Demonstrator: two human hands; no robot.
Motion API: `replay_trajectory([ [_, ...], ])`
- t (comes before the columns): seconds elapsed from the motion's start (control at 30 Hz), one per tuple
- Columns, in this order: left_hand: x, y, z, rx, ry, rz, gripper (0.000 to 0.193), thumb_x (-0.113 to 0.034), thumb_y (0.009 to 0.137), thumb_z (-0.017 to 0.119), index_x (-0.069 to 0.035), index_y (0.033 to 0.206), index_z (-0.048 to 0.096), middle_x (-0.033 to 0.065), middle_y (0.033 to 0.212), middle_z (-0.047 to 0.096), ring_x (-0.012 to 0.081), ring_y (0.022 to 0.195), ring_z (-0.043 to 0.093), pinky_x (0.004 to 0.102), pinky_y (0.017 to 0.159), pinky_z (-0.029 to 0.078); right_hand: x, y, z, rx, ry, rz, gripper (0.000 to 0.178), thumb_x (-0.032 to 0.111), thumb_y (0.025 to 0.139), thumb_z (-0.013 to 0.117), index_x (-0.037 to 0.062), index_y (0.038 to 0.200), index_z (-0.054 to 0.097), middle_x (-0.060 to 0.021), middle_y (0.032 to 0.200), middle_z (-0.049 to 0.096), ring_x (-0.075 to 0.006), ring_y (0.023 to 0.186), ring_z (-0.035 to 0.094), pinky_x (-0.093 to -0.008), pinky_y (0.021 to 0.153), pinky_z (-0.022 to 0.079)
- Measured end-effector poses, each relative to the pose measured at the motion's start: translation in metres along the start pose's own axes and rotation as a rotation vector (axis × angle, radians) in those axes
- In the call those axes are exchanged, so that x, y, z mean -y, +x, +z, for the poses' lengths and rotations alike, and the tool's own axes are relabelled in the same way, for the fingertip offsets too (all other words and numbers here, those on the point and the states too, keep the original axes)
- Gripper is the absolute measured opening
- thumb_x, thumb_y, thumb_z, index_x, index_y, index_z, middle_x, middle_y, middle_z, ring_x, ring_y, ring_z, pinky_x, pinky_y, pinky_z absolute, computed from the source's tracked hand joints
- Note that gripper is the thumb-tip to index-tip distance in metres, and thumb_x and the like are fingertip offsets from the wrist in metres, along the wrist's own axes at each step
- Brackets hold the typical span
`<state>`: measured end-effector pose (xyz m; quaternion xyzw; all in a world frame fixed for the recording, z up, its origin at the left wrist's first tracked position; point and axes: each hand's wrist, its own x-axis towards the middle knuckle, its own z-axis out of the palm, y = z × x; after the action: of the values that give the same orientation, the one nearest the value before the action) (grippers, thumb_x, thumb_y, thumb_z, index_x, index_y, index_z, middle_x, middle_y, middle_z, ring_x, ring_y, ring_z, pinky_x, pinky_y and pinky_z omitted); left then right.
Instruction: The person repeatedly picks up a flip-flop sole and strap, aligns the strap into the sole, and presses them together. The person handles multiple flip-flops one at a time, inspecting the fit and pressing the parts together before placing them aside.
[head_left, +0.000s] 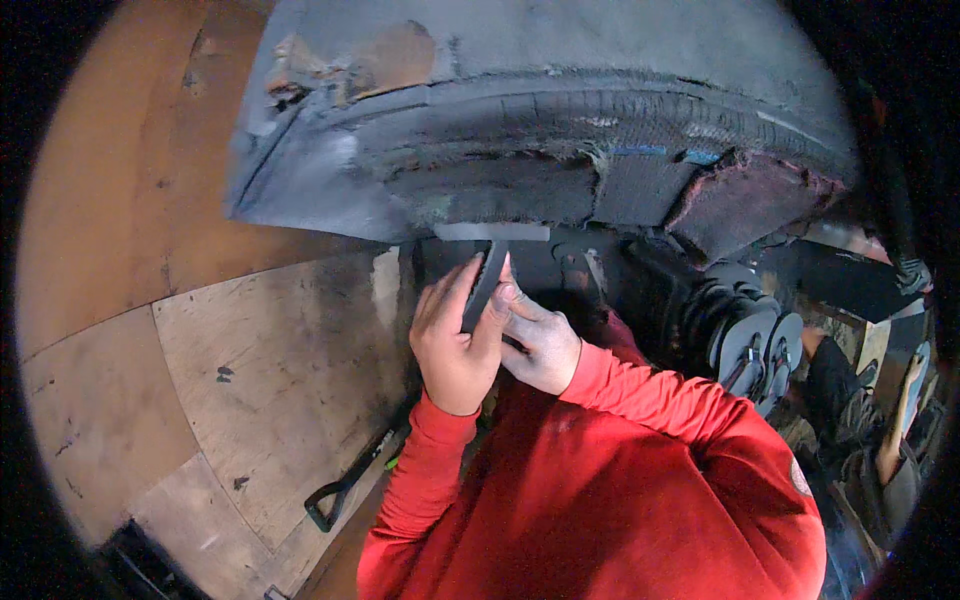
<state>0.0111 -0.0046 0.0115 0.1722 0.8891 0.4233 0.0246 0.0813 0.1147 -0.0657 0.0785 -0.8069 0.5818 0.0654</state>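
Note:
My left hand (451, 340) is closed around a thin dark grey sandal sole (485, 287), seen edge-on and standing upright in front of me. From the other side, my right hand (541, 343), whitish with dust, grips the same sole, fingers and thumb pressed against it. The two hands nearly meet. Just beyond the sole's upper end lies a pale grey strip (493, 232) along the lower edge of a large worn, dust-covered grey housing (620, 50). Whether the sole touches this strip I cannot tell.
A frayed, dark reddish cloth (755, 198) hangs on the housing's front. Several dark flip-flops (745, 345) are stacked to my right. Stained wooden boards (270, 340) spread on the left. A black D-shaped handle (325, 505) lies low on the left. Dark clutter fills the far right.

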Motion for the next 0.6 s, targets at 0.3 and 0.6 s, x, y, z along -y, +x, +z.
replay_trajectory([
  [0.3,0.029,0.021,0.05,0.151,-0.15,-0.256,0.031,-0.02,0.095,0.07,0.002,0.116,0.068,0.0079,0.101,0.072,0.0112,0.092,0.062,0.0282,0.082,0.05,-0.017,0.002,-0.02,0.029,-0.042,0.205,0.073,0.008,0.075,0.078,0.0058,0.143,0.05,-0.0315,0.157,0.02,-0.0416,0.14,0.037,-0.0398,0.106,0.047],
  [0.6,0.038,-0.015,0.051,-0.08,-0.671,-0.285,0.039,-0.022,0.096,0.069,0.005,0.124,0.064,0.0114,0.117,0.07,0.0156,0.104,0.064,0.0297,0.091,0.05,-0.016,0.001,-0.03,0.078,-0.361,0.038,0.066,0.011,0.079,0.075,0.0219,0.141,0.055,-0.0235,0.16,0.025,-0.0503,0.129,0.049,-0.0471,0.088,0.058],
])
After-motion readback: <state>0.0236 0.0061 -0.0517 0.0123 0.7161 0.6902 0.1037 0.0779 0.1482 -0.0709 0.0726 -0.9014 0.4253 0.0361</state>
